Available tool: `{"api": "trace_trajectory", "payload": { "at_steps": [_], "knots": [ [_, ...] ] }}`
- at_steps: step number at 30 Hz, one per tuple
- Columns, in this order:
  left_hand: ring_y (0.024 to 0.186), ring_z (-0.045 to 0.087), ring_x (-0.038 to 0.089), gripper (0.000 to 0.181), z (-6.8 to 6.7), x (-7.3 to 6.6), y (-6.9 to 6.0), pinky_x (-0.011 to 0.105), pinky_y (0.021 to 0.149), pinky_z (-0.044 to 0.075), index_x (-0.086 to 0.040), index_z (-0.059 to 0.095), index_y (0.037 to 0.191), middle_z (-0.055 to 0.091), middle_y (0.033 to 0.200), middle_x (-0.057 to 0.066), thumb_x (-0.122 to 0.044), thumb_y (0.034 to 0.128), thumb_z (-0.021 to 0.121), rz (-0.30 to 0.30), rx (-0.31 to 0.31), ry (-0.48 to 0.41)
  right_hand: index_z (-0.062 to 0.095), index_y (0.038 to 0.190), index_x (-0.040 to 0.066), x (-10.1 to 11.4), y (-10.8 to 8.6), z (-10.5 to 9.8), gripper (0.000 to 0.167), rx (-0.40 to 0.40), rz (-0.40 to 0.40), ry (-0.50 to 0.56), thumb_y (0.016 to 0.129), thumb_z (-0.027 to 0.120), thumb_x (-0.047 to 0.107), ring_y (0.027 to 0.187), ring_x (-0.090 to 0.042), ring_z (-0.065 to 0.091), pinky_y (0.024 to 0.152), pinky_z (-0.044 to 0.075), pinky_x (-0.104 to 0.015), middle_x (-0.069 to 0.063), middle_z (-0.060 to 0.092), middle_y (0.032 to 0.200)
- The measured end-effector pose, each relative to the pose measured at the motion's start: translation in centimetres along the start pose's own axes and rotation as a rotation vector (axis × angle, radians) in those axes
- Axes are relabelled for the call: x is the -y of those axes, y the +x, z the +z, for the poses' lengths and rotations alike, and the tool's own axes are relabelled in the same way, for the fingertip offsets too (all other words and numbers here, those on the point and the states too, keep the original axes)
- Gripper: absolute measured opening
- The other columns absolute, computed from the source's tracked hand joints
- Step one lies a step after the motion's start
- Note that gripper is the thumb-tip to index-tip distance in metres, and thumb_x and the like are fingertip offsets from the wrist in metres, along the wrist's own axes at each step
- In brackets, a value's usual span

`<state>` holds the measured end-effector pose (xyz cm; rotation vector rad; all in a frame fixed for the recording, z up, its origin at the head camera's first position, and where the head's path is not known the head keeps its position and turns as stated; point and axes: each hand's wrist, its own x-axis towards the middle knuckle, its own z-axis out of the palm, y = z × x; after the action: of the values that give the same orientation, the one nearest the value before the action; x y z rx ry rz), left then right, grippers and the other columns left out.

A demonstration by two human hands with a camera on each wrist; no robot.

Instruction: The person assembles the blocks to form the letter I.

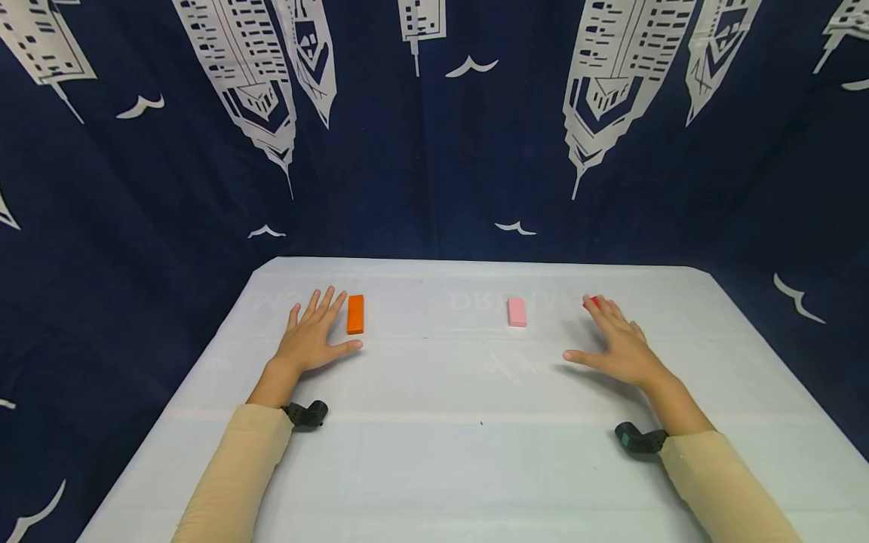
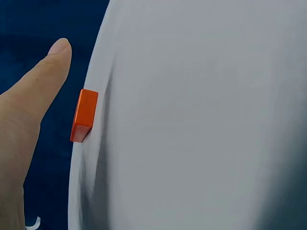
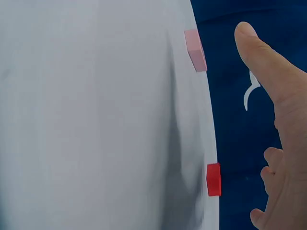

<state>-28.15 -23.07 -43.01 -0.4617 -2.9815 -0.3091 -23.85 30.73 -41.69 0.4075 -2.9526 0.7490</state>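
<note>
Finger position: the left hand and the right hand are held well apart over the white table, fingers spread, thumbs pointing inward, neither gripping anything. The orange block lies just beside the left index fingertip, its long sides running away from the person. The pink block lies between the hands, nearer the right. The red block is partly hidden by the right fingers in the head view; the right wrist view shows it apart from the fingers in sight.

The step in hand appears to be an approach to the blocks. Each hand should descend slowly, placing thumb and index finger on opposite long sides before pressure is applied. The left thumb should clear the near end of the orange block. The right hand should keep the red block visible. Pressure should be light and centred; an off-centre pinch could twist a block.
</note>
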Motion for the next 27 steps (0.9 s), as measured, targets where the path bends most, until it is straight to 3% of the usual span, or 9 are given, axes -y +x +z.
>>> {"api": "trace_trajectory", "payload": {
  "at_steps": [12, 18, 27],
  "knots": [
    [0.148, 0.003, 0.033, 0.105, 0.6, 0.2, 0.4, 0.061, 0.114, 0.004, -0.015, 0.015, 0.157, 0.009, 0.163, 0.011, -0.074, 0.0808, 0.056, -0.005, -0.002, -0.016, 0.019, 0.155, 0.006, 1.3, 2.5, 1.2, 0.101, -0.010, -0.031, 0.027, 0.083, 0.072, 0.053, 0.146, -0.039, 0.010, 0.110, 0.011, -0.068, -0.022, 0.014, 0.159],
    [0.148, 0.004, 0.034, 0.103, 0.7, 0.4, 0.4, 0.062, 0.113, 0.004, -0.014, 0.015, 0.157, 0.010, 0.162, 0.013, -0.070, 0.0821, 0.058, -0.014, -0.002, -0.024, 0.022, 0.155, 0.005, 1.8, 3.7, 2.1, 0.099, 0.012, -0.031, 0.033, 0.083, 0.070, 0.055, 0.146, -0.041, 0.012, 0.109, 0.011, -0.070, -0.022, 0.018, 0.159],
    [0.148, 0.003, 0.032, 0.101, 0.6, 0.2, 0.7, 0.061, 0.114, 0.004, -0.014, 0.014, 0.158, 0.008, 0.162, 0.012, -0.067, 0.0839, 0.059, -0.020, 0.014, -0.061, 0.025, 0.153, 0.002, 2.7, 5.3, 3.3, 0.095, 0.002, -0.046, 0.044, 0.086, 0.068, 0.053, 0.145, -0.039, 0.017, 0.113, 0.016, -0.061, -0.021, 0.024, 0.157]
  ]
}}
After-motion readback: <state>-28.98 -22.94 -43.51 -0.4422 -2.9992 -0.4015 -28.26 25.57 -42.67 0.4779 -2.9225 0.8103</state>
